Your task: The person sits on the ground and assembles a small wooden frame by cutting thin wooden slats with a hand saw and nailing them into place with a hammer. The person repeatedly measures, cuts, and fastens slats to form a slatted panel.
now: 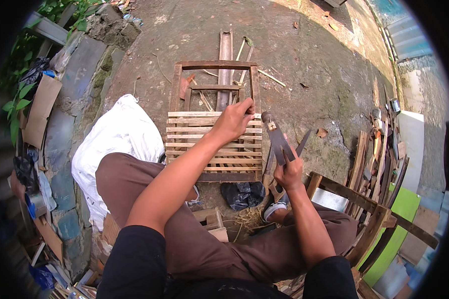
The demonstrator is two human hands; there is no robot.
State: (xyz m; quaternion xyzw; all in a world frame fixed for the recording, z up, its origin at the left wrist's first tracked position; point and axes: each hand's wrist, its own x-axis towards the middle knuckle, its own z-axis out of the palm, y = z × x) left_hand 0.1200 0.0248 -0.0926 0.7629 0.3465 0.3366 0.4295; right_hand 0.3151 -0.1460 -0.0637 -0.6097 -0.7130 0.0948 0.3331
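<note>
A wooden slatted frame (213, 175), like a small chair, lies in front of my knees with pale thin slats (194, 114) across its lower half. My left hand (233, 121) is over the top slats near their right ends, fingertips pinched together. Whatever lies between those fingertips is too small to make out. Just right of the frame, my right hand (288, 174) is wrapped round a hammer (278, 142), its head raised close to the slat ends. A dark pointed blade (303, 142) shows beside that hand; whether it is held cannot be told.
A grooved wooden length (225, 50) runs under the frame's far end. To the left sits a white sack (119, 129). A black plastic bag (242, 194) lies below the frame. On the right are scrap wood sticks (359, 159) and another wooden frame (379, 219).
</note>
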